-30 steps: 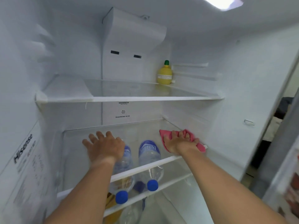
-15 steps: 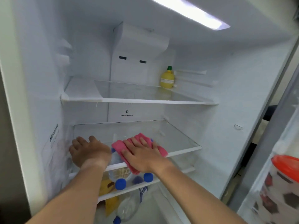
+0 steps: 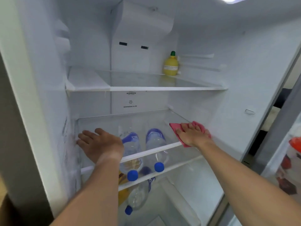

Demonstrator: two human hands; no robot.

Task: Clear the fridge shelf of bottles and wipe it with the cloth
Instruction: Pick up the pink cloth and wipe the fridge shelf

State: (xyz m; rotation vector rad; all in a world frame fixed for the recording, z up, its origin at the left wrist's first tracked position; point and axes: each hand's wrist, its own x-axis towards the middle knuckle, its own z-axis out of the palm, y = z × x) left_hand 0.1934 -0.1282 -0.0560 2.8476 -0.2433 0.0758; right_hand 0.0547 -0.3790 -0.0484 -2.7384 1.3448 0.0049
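Observation:
The middle glass shelf [image 3: 104, 123] of the open fridge carries no bottles. My right hand [image 3: 193, 134] lies flat on a pink cloth [image 3: 175, 128] at the shelf's right front corner, pressing it to the glass. My left hand [image 3: 99, 144] rests palm down, fingers spread, on the shelf's left front part near the side wall. Two clear water bottles with blue caps [image 3: 132, 154] [image 3: 157, 149] lie on the shelf below and show through the glass. A third one [image 3: 136, 199] lies lower down.
A yellow lemon-shaped bottle [image 3: 170, 65] stands at the back right of the upper shelf [image 3: 146, 88]. Something yellow [image 3: 123, 194] sits low under the bottles. The fridge door with a red-lidded container [image 3: 294, 144] is at the far right.
My right hand has slid the pink cloth from the shelf's front middle back to its right corner. My left hand stays on the left part of the shelf.

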